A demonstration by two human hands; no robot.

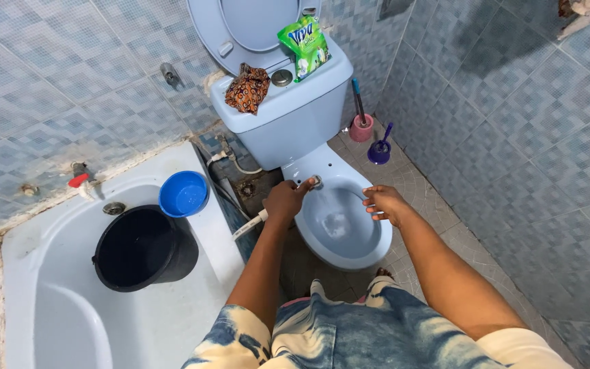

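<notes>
Pale blue everywhere, beginning with the tiled walls (527,137) closing in on both sides. Running along the left, a white bathtub (172,321), carrying a black bucket (145,247) and, on its ledge, a small blue bowl (184,193), likely kept there for scooping water. Standing at the centre, a blue toilet (341,229) with its lid (254,27) tipped back against the wall, leaving the bowl open for reaching. Resting on the cistern (295,109), a green sachet pack (304,46) and a crumpled patterned cloth (247,87), parked within reach. Sitting on the floor to the right, a pink brush holder (361,128) and a purple one (379,152), tucked into the corner. Closing around a hand spray nozzle (315,182), the left hand (285,200), aiming the head over the bowl rim, white hose (248,226) trailing down behind. Hovering open and empty above the right rim, the right hand (385,203), fingers loosely spread.
</notes>
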